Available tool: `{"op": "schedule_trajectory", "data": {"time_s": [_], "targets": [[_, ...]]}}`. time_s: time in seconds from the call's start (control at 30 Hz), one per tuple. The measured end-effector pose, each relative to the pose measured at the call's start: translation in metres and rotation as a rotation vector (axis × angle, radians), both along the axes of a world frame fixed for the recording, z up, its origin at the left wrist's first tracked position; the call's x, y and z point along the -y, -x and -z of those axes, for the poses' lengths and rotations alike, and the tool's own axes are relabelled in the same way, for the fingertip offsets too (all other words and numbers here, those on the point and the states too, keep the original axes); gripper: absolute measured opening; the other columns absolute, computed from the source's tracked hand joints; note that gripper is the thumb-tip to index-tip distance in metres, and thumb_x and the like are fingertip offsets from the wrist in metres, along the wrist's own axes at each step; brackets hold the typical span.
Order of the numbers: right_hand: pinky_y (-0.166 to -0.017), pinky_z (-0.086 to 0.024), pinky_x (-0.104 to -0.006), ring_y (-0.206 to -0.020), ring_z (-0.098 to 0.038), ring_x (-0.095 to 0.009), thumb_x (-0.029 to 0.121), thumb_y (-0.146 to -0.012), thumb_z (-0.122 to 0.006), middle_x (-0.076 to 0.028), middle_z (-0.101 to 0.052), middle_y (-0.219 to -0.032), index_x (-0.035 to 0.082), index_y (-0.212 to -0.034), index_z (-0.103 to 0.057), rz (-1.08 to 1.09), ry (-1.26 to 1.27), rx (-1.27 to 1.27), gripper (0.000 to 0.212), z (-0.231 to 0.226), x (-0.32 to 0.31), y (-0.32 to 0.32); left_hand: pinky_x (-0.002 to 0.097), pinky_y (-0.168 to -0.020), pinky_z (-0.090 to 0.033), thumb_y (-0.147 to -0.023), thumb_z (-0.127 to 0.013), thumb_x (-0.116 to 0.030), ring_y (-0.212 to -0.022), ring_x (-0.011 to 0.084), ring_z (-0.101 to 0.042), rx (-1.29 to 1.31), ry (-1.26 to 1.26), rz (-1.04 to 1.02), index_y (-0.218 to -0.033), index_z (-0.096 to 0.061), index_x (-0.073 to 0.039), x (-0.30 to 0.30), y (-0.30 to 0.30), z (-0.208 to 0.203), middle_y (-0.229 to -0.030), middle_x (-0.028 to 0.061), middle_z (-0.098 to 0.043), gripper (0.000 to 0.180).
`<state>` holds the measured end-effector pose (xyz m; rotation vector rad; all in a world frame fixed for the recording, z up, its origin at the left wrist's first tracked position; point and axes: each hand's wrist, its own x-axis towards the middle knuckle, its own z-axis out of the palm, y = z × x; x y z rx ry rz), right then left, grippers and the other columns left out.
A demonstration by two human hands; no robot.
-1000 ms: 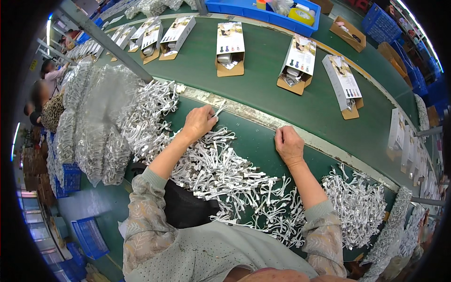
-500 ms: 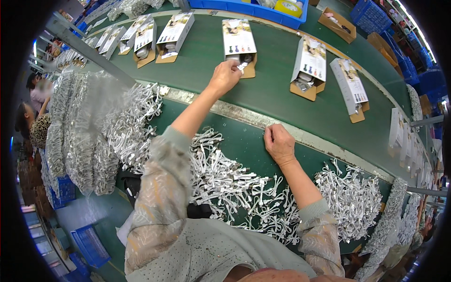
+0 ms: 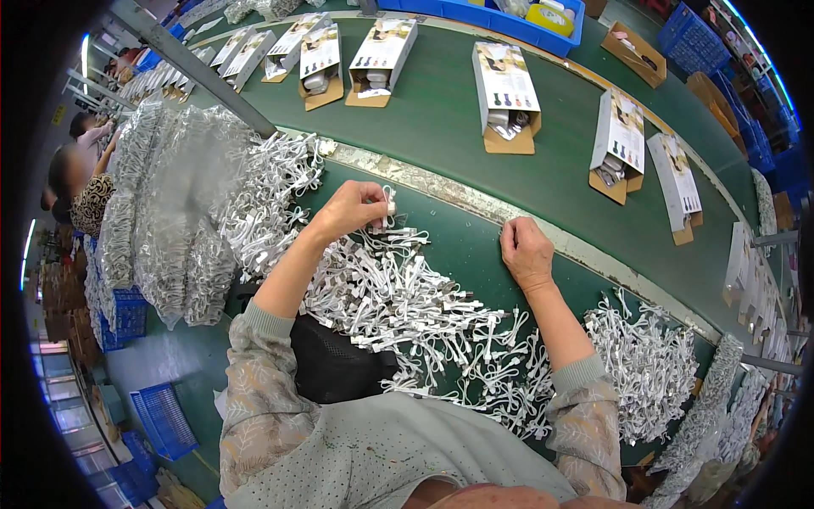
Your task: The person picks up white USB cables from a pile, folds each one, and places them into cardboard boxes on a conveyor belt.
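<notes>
Over the far edge of a loose pile of short white cables, my left hand pinches a white cable between thumb and fingertips. The cable is bundled short and stands up from the fingers. My right hand rests as a loose fist by the pale ledge, with nothing showing in it. Beyond the ledge, a printed white box lies on the green belt, its brown flap open toward me. Grey and dark items show inside.
More open boxes lie along the belt to the left, others to the right. Another cable pile lies beside my right forearm. Bagged cable bundles stand at left. A blue bin sits at the back; a metal post rises left.
My left hand has drawn back from the box opening to the cable pile. The boxes have shifted right relative to the ledge. The right hand keeps its place. The view has turned slightly.
</notes>
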<state>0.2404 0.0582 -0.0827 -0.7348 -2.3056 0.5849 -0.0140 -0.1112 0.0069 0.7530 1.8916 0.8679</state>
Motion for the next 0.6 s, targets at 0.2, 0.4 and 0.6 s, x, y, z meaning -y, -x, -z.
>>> {"op": "schedule_trajectory", "data": {"time_s": [0.2, 0.4, 0.6], "targets": [[-0.051, -0.045, -0.0341, -0.056, -0.056, -0.027, 0.006, -0.077, -0.062, -0.010, -0.056, -0.068, 0.006, -0.074, -0.053, 0.006, 0.015, 0.015, 0.010, -0.006, 0.002, 0.001, 0.0428, -0.067, -0.048, -0.078, -0.059, -0.025, -0.071, 0.0347, -0.062, -0.790, -0.080, -0.144, -0.078, -0.064, -0.003, -0.058, 0.054, 0.017, -0.069, 0.0172, -0.063, 0.023], [-0.052, -0.046, -0.0356, -0.059, -0.058, -0.028, 0.006, -0.076, -0.061, -0.009, -0.056, -0.068, 0.007, -0.073, -0.052, -0.009, 0.015, 0.013, 0.009, -0.005, 0.001, 0.007, 0.0465, -0.075, -0.049, -0.077, -0.060, -0.021, -0.084, 0.0389, -0.062, -1.059, 0.121, -0.117, -0.084, -0.067, -0.002, -0.147, 0.103, 0.050, -0.086, 0.0213, -0.065, 0.021], [-0.052, -0.046, -0.0355, -0.059, -0.058, -0.027, 0.006, -0.076, -0.061, -0.009, -0.056, -0.067, 0.007, -0.073, -0.052, -0.007, 0.038, 0.018, 0.010, -0.003, 0.001, 0.004, 0.0430, -0.080, -0.049, -0.074, -0.068, -0.018, -0.090, 0.0384, -0.062, -0.831, 0.016, -0.311, -0.085, -0.067, 0.002, -0.179, 0.098, 0.072, -0.093, 0.0243, -0.064, 0.023]]}}
